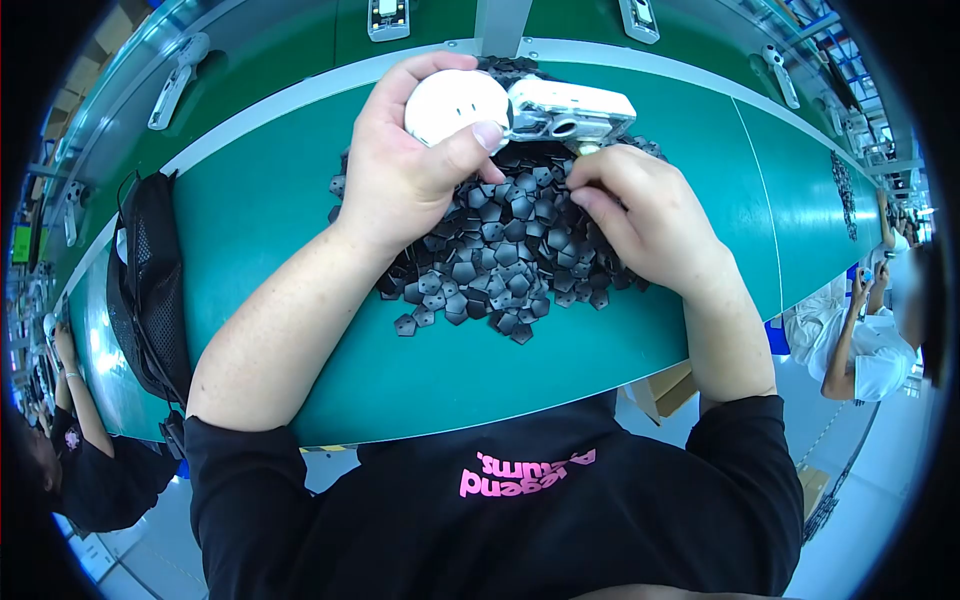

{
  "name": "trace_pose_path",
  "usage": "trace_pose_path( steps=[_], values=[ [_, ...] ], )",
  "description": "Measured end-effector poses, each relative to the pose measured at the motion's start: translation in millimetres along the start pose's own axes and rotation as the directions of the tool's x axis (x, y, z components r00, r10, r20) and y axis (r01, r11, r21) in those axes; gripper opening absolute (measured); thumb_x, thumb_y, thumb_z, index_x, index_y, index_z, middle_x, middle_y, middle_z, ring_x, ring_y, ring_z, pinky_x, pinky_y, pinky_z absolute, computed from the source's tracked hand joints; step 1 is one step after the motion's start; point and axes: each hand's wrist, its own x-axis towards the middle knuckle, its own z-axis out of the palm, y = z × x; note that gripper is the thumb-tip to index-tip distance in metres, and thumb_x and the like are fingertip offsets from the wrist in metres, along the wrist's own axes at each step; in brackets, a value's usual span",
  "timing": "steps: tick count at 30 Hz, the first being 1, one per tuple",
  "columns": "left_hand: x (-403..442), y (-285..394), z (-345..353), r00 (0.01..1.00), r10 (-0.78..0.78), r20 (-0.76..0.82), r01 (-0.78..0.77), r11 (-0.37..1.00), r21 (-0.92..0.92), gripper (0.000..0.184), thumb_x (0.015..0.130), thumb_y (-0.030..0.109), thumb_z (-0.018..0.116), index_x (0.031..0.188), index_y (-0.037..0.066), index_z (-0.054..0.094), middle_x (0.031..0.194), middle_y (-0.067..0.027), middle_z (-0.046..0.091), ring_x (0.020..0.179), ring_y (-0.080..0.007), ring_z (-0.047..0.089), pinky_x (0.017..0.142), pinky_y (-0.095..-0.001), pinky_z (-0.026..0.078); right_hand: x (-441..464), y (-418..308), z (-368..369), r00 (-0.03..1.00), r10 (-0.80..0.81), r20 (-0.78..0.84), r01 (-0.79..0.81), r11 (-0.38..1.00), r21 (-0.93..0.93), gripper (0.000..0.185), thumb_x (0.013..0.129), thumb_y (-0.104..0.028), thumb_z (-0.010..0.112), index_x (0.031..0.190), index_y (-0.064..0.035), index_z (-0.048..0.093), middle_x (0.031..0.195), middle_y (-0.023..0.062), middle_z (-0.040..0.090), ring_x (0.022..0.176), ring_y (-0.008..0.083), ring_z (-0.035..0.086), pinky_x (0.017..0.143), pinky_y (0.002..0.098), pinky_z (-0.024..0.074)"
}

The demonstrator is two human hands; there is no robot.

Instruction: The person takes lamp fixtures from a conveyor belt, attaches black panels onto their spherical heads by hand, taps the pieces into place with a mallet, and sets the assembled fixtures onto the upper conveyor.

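My left hand [400, 175] is wrapped round the disc-shaped head of a white handheld device [455, 105], its thumb pressed across the front. The device's blocky body [575, 105] points right, with a dark oval opening in its side. Close under that body, my right hand [650, 215] has thumb and forefinger pinched together beside a small yellowish part [587, 148]. What sits between those fingertips, if anything, is too small to make out. Beneath both hands spreads a heap of small black pentagonal pieces [505, 285] with tiny holes.
A black mesh bag [150, 290] lies on the green work surface [420, 390] at left. Similar white devices [180, 80] sit on the green strip beyond the pale rail [270, 115]. Co-workers are at both sides, one person [860, 345] at right. A cardboard box [665, 390] stands below the edge.
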Motion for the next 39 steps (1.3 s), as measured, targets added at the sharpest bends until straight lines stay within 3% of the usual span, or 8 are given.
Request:
trace_pose_path(
  steps=[2, 10, 13, 17, 26, 30, 33, 39],
  values=[
    [-2, -4, 2, 1.000, 0.009, 0.025, -0.009, 1.000, 0.023, 0.058, 0.084, 0.013, 0.078, 0.132, 0.003, 0.048, 0.114, -0.0120, 0.062, 0.099, -0.0188, 0.064, 0.072, -0.0337, 0.061, 0, -1, 0, 0.997, 0.037, -0.069, -0.031, 0.996, 0.084, 0.012, 0.082, 0.000, 0.072, 0.094, -0.0030, 0.069, 0.093, 0.0098, 0.068, 0.085, 0.0264, 0.066, 0.076, 0.0359, 0.0523],
    [-9, -10, 7, 0.988, 0.128, 0.081, -0.146, 0.948, 0.281, 0.059, 0.076, 0.012, 0.080, 0.129, 0.007, 0.053, 0.118, -0.0104, 0.060, 0.107, -0.0208, 0.062, 0.093, -0.0329, 0.051, 1, -5, -2, 0.971, -0.148, -0.190, 0.192, 0.952, 0.238, 0.017, 0.084, 0.001, 0.073, 0.101, -0.0005, 0.072, 0.088, 0.0115, 0.071, 0.073, 0.0239, 0.066, 0.064, 0.0313, 0.0507],
    [-6, -12, 6, 0.895, 0.359, 0.265, -0.447, 0.723, 0.527, 0.060, 0.070, 0.010, 0.081, 0.124, 0.009, 0.057, 0.119, -0.0117, 0.059, 0.109, -0.0258, 0.062, 0.092, -0.0352, 0.053, -2, -7, -3, 0.956, -0.214, -0.202, 0.264, 0.926, 0.270, 0.022, 0.083, 0.000, 0.075, 0.105, -0.0001, 0.072, 0.088, 0.0122, 0.071, 0.074, 0.0219, 0.065, 0.065, 0.0309, 0.0497],
    [-9, -8, 14, 0.822, 0.432, 0.371, -0.569, 0.598, 0.565, 0.060, 0.064, 0.010, 0.082, 0.120, 0.009, 0.060, 0.119, -0.0134, 0.058, 0.111, -0.0314, 0.061, 0.090, -0.0373, 0.054, -5, -10, -1, 0.927, -0.286, -0.242, 0.345, 0.904, 0.252, 0.025, 0.080, 0.000, 0.078, 0.104, -0.0002, 0.073, 0.089, 0.0122, 0.069, 0.076, 0.0214, 0.064, 0.066, 0.0307, 0.0493],
    [-14, -5, 19, 0.799, 0.437, 0.413, -0.600, 0.530, 0.599, 0.063, 0.060, 0.011, 0.083, 0.119, 0.010, 0.061, 0.119, -0.0135, 0.057, 0.109, -0.0332, 0.062, 0.087, -0.0399, 0.056, -3, -9, 9, 0.911, -0.275, -0.306, 0.332, 0.931, 0.151, 0.027, 0.074, -0.001, 0.083, 0.099, -0.0010, 0.071, 0.090, 0.0086, 0.064, 0.079, 0.0211, 0.063, 0.068, 0.0314, 0.0496],
    [-16, -7, 18, 0.791, 0.429, 0.437, -0.612, 0.542, 0.576, 0.063, 0.061, 0.007, 0.080, 0.121, 0.007, 0.059, 0.123, -0.0165, 0.058, 0.113, -0.0335, 0.060, 0.097, -0.0404, 0.050, -2, -11, 7, 0.901, -0.316, -0.298, 0.364, 0.924, 0.118, 0.026, 0.074, 0.001, 0.082, 0.097, -0.0018, 0.070, 0.091, 0.0089, 0.064, 0.081, 0.0213, 0.063, 0.070, 0.0323, 0.0500],
    [-15, -5, 19, 0.788, 0.440, 0.432, -0.615, 0.509, 0.602, 0.062, 0.060, 0.011, 0.083, 0.119, 0.010, 0.061, 0.118, -0.0133, 0.058, 0.106, -0.0328, 0.063, 0.087, -0.0393, 0.056, -2, -12, 4, 0.900, -0.366, -0.238, 0.394, 0.916, 0.081, 0.026, 0.074, 0.003, 0.080, 0.096, -0.0025, 0.069, 0.092, 0.0091, 0.064, 0.082, 0.0232, 0.063, 0.071, 0.0333, 0.0505],
    [-13, -1, 15, 0.784, 0.449, 0.428, -0.619, 0.514, 0.594, 0.062, 0.061, 0.011, 0.083, 0.119, 0.011, 0.061, 0.118, -0.0126, 0.058, 0.105, -0.0325, 0.064, 0.085, -0.0386, 0.057, 3, -9, 4, 0.859, -0.436, -0.268, 0.472, 0.877, 0.087, 0.028, 0.071, 0.004, 0.079, 0.095, -0.0031, 0.067, 0.089, 0.0091, 0.065, 0.079, 0.0244, 0.064, 0.068, 0.0334, 0.0510]
  ],
)
